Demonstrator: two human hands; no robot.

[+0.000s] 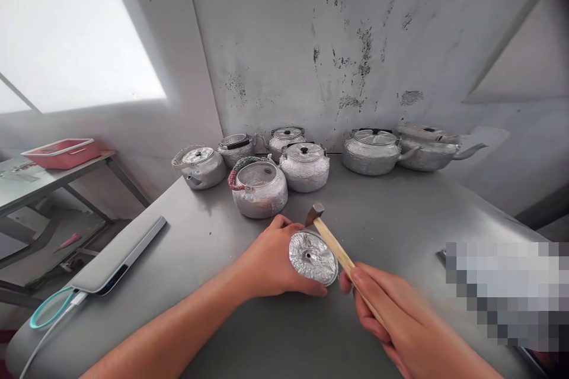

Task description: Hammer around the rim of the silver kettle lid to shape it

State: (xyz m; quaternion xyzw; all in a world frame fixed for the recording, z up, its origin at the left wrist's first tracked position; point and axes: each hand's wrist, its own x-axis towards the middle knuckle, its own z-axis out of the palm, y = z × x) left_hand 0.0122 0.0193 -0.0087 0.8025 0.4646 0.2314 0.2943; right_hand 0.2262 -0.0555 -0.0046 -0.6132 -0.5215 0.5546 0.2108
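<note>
My left hand (271, 260) grips a round hammered metal kettle lid (312, 257) by its edge, tilted up on the grey metal table (213, 284); the lid has a small hole in its middle. My right hand (400, 325) is closed round the wooden handle of a small hammer (331, 240). The hammer's dark head sits just above the lid's far edge. Right behind the lid stands a lidless silver kettle (260, 188) with a red and green wrapped handle.
Several more silver kettles (373, 151) stand in a row along the stained wall. A flat grey device (116, 254) with a teal cable lies at the table's left edge. A red tray (62, 153) rests on a second table at far left. A blurred patch covers the right.
</note>
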